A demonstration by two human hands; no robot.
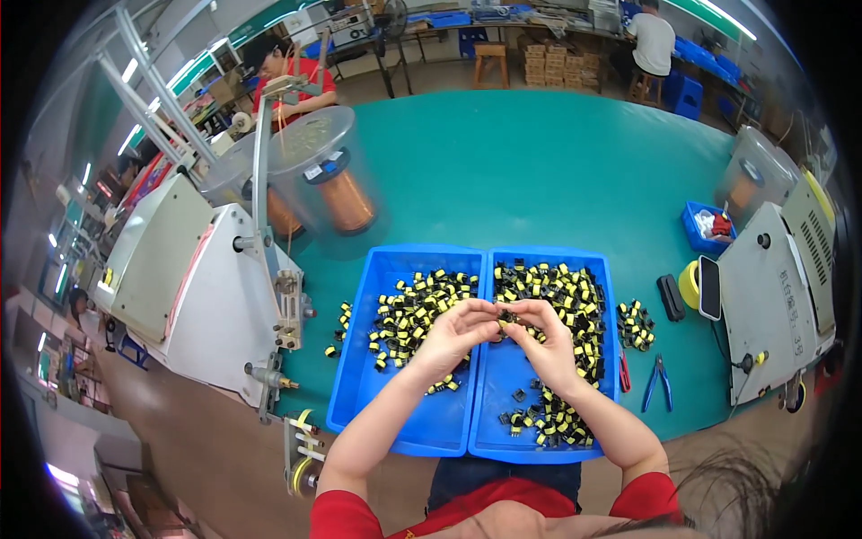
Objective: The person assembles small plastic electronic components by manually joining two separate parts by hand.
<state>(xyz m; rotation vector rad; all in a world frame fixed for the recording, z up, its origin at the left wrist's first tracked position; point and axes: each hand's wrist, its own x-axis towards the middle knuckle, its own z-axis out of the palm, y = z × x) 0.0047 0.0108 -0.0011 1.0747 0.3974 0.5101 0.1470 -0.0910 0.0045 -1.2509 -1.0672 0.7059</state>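
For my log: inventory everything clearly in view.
table: one, green, centre
trays: two, blue, near edge
taped coils: many, black-yellow, trays and table
winding machines: two, white, both sides
wire spools: three, copper, in clear drums
pliers: one, blue, right
slim tool: one, red, right
smartphone: one, black, right
tape rolls: several, yellow, both sides
case: one, black, right
tabletop bin: one, blue, right
cartons: several, brown, background
people: at least two, red and white tops, background
left hand: one, bare, centre
right hand: one, bare, centre

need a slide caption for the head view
Both hands pinch a small part above two blue trays of black-and-yellow pieces on a green table.
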